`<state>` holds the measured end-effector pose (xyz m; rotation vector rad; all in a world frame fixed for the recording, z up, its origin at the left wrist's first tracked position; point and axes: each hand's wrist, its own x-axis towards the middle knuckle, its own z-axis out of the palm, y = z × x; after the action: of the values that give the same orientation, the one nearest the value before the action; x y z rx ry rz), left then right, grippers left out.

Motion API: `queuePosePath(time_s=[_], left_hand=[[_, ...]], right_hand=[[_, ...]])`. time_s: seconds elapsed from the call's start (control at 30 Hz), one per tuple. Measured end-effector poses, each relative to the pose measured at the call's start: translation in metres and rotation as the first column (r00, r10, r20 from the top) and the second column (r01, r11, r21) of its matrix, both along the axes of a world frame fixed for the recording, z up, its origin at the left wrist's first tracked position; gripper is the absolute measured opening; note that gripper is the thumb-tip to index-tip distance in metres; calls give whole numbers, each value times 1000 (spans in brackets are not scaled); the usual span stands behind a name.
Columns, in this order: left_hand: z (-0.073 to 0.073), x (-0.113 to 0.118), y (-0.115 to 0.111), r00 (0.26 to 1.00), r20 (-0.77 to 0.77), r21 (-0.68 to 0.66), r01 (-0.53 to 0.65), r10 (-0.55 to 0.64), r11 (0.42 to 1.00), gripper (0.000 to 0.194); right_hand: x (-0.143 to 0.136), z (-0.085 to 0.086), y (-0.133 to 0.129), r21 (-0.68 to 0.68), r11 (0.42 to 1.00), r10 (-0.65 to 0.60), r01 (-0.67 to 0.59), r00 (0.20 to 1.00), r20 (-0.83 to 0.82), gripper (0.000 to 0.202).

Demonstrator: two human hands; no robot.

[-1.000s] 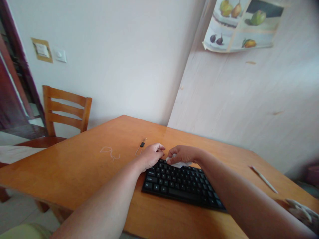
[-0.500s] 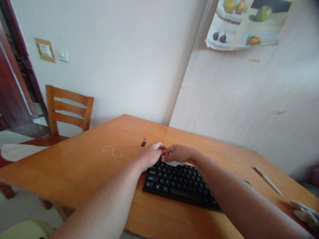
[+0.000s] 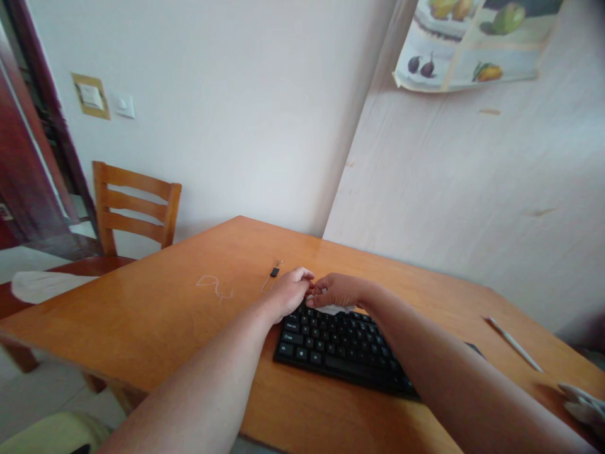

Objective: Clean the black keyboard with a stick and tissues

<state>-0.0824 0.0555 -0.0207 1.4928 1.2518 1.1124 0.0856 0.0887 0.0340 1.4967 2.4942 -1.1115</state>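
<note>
A black keyboard [image 3: 338,354] lies on the wooden table in front of me, its right part hidden behind my right forearm. At its far left corner my left hand [image 3: 290,295] is closed, fingertips bent inward; what they pinch is too small to make out. My right hand [image 3: 339,291] meets it there, thumb and fingers together on a white tissue [image 3: 334,309] that hangs under the palm over the top rows of keys. The fingertips of both hands are almost touching.
Left of my hands lie a small black piece with thin wires [image 3: 274,272] and a loose pale string [image 3: 215,285]. A white pen-like stick [image 3: 515,343] and a crumpled greyish cloth [image 3: 583,407] are at the right. A wooden chair [image 3: 137,205] stands beyond the table's left edge [image 3: 118,272].
The view has shifted slightly, so the scene sits a little further right. Both hands stay at the keyboard's far left corner, with only slight finger movement.
</note>
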Motion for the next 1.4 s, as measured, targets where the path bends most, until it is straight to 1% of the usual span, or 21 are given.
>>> queuePosePath(time_s=[0.1,0.2,0.27,0.33,0.5,0.6,0.67,0.83,0.9,0.97,1.1,1.27,1.33,1.4], left_hand=[[0,1,-1,1000,28,-14,-1,1,1000,28],[-1,2,0,1000,7,-7,-12,12,1000,28],[-2,2,0,1000,-11,0,-22,22,1000,28],[-3,2,1,1000,-9,3,-27,27,1000,28],[-2,1,1,999,28,-3,-19,19,1000,29],[-1,0,1,1000,15,1,-17,17,1000,30],[-1,0,0,1000,9,-6,-13,13,1000,29],[-2,0,-1,999,-41,3,2,-2,1000,29],[-2,0,0,998,-55,15,7,-7,1000,28],[-1,0,-1,998,-68,29,17,-15,999,28],[3,-2,-3,991,-129,76,42,-31,996,26],[5,-3,-6,981,-191,115,62,-39,991,25],[6,-3,-7,979,-201,124,63,-37,990,25],[7,-3,-9,975,-218,132,63,-33,989,26]], right_hand=[[9,5,0,-29,1000,11,-10,999,47,45],[22,9,1,-74,997,-19,27,994,111,50],[25,10,1,-76,996,-39,48,992,117,51],[22,8,1,-53,998,-32,38,995,99,51],[-1,-1,1,22,1000,12,-12,999,31,45],[-4,-3,1,38,999,21,-21,1000,14,46],[2,-3,2,34,999,17,-18,999,37,46],[26,1,-1,18,1000,-1,0,998,61,48],[34,2,-4,27,1000,-15,14,999,33,46],[40,4,-9,59,997,-37,39,999,-33,41],[52,7,-16,114,981,-133,155,974,-182,32],[66,4,-22,81,956,-255,281,938,-235,26],[67,0,-24,81,952,-265,296,925,-272,26],[64,-6,-27,134,955,-213,264,927,-310,26]])
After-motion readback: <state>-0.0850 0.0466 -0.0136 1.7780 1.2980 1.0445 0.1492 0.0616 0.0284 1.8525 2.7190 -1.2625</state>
